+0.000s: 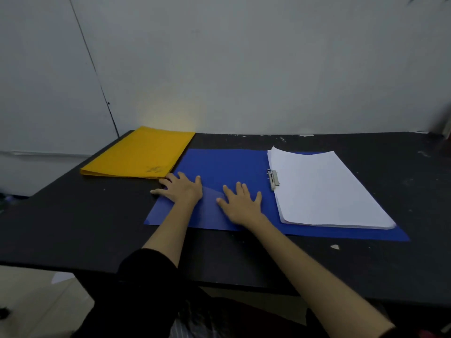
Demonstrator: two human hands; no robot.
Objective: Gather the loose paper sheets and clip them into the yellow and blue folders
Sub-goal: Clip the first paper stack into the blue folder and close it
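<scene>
The blue folder (224,164) lies open flat on the black table (73,215). A stack of white paper sheets (324,189) rests on its right half, beside the metal clip (273,179) at the spine. My left hand (180,189) lies flat, fingers spread, on the left edge of the folder's left cover. My right hand (241,203) presses flat on the same cover, nearer the spine. Neither hand holds anything. The yellow folder (139,154) lies closed at the back left, its corner just beyond my left fingertips.
A grey wall (244,69) rises directly behind the table. The table's front edge runs across below my forearms. A small white scrap (334,246) lies on the table in front of the blue folder. Cardboard (36,301) sits on the floor at lower left.
</scene>
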